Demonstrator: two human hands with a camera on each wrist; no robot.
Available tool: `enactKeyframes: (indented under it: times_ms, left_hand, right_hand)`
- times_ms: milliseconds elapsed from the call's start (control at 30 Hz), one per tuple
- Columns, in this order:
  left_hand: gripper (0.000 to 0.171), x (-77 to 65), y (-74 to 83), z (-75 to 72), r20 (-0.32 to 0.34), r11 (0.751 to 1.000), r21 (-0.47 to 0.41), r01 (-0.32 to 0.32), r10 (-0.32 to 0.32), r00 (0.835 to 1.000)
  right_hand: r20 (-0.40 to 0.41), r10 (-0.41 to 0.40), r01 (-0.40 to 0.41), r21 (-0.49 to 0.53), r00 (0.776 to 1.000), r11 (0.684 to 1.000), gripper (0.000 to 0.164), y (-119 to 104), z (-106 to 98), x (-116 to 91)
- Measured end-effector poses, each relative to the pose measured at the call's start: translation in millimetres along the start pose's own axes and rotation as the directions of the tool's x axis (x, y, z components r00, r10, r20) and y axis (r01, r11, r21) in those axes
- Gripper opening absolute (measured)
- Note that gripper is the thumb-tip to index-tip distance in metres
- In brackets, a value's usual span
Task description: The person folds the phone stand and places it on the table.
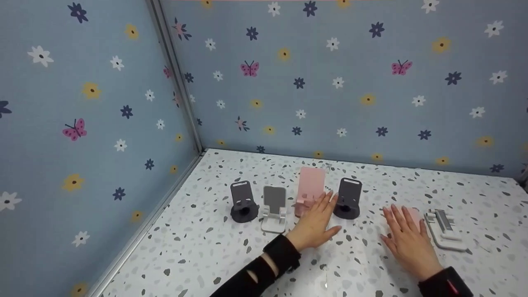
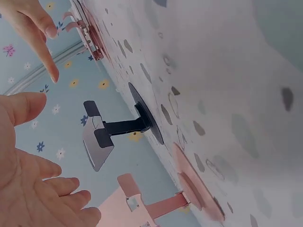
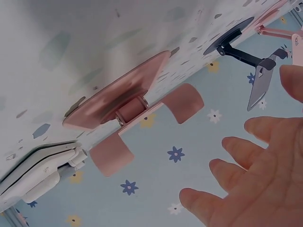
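Observation:
My left hand [image 1: 315, 226] hovers palm down with fingers extended, overlapping the lower part of an upright pink phone stand [image 1: 312, 181]. Just right of its fingertips stands a dark phone stand [image 1: 349, 196] on a round base. Over to the right, my right hand [image 1: 410, 243] spreads its fingers above a folded pink phone stand [image 1: 413, 215], partly hidden beneath them. In the right wrist view, a gap shows between the right hand [image 3: 265, 175] and that folded stand [image 3: 137, 106]. Neither hand holds anything.
Left of the hands stand another dark phone stand [image 1: 242, 198] and a white phone stand [image 1: 274, 202] with a grey pad. A folded white phone stand [image 1: 449, 237] lies at the right. Flower-patterned walls [image 1: 338, 103] border the speckled table [image 1: 185, 247] at the back and left.

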State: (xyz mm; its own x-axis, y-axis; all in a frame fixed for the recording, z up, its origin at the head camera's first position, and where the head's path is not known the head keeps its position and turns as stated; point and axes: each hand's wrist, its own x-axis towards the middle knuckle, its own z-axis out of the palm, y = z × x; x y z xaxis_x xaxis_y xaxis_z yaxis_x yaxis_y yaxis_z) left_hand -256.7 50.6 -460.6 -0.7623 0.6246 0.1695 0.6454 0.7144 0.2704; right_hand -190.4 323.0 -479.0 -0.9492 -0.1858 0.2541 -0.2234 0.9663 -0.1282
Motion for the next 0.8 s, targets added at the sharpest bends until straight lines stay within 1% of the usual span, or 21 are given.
enactKeyframes:
  times_ms: [33,67,167,233,267,300,333,400,467,533,633,667,767,800]
  left_hand:
    - [0.082,5.1,-2.8,4.7,-0.003,1.0,-0.029,-0.006,0.006,1.0]
    - [0.084,11.5,-8.6,14.0,-0.015,0.997,-0.071,-0.017,0.016,1.0]
    - [0.088,33.6,-28.2,47.7,-0.058,0.988,-0.149,-0.041,0.033,0.998]
    - [0.088,47.9,-39.8,67.7,-0.073,0.984,-0.175,-0.033,0.02,0.997]
    - [0.089,53.7,-44.2,75.1,-0.075,0.98,-0.198,-0.025,0.01,0.997]
    - [0.089,57.8,-45.4,77.3,-0.068,0.977,-0.211,-0.009,-0.005,0.998]
    - [0.087,60.6,-44.9,76.2,-0.061,0.975,-0.222,0.01,-0.024,0.998]
    - [0.086,65.2,-44.1,73.2,-0.043,0.962,-0.271,0.044,-0.058,0.997]
    - [0.085,68.3,-40.3,66.1,-0.026,0.947,-0.311,0.078,-0.09,0.996]
    - [0.084,71.7,-36.3,59.7,-0.02,0.936,-0.336,0.101,-0.115,0.993]
    - [0.084,77.6,-32.6,54.6,-0.016,0.92,-0.369,0.135,-0.151,0.988]
    - [0.084,79.2,-31.4,52.7,-0.014,0.912,-0.385,0.144,-0.161,0.987]
    - [0.085,84.1,-29.0,49.0,0.007,0.876,-0.448,0.177,-0.195,0.981]
    - [0.084,81.3,-24.2,40.8,0.021,0.859,-0.477,0.189,-0.204,0.979]
  right_hand:
    - [0.009,0.003,-0.003,0.0,1.0,1.0,0.066,-0.3,0.0,0.0]
    - [0.017,0.006,-0.006,0.004,1.0,1.0,0.066,-0.6,0.1,0.0]
    - [0.035,0.013,-0.014,0.026,0.999,1.0,0.066,-2.2,-0.6,0.4]
    - [0.052,0.022,-0.024,0.041,0.998,0.999,0.066,-3.5,-1.3,1.1]
    - [0.057,0.024,-0.027,0.047,0.998,0.999,0.066,-3.9,-1.4,1.2]
    - [0.057,0.024,-0.027,0.049,0.998,0.998,0.067,-3.8,-1.0,1.2]
    - [0.059,0.026,-0.029,0.05,0.998,0.998,0.067,-3.8,-0.7,1.3]
    - [0.073,0.032,-0.036,0.052,0.997,0.998,0.068,-4.6,-0.7,1.7]
    - [0.071,0.03,-0.034,0.052,0.997,0.998,0.068,-4.6,-0.7,1.4]
    - [0.075,0.032,-0.036,0.054,0.997,0.998,0.068,-5.3,-1.0,1.5]
    - [0.071,0.031,-0.036,0.062,0.997,0.997,0.068,-6.1,-1.2,1.3]
    - [0.075,0.032,-0.037,0.064,0.997,0.997,0.068,-6.7,-1.6,1.3]
    - [0.07,0.026,-0.031,0.067,0.997,0.997,0.068,-6.4,-1.2,0.9]
    - [0.069,0.023,-0.028,0.061,0.997,0.998,0.068,-6.1,-0.9,0.9]
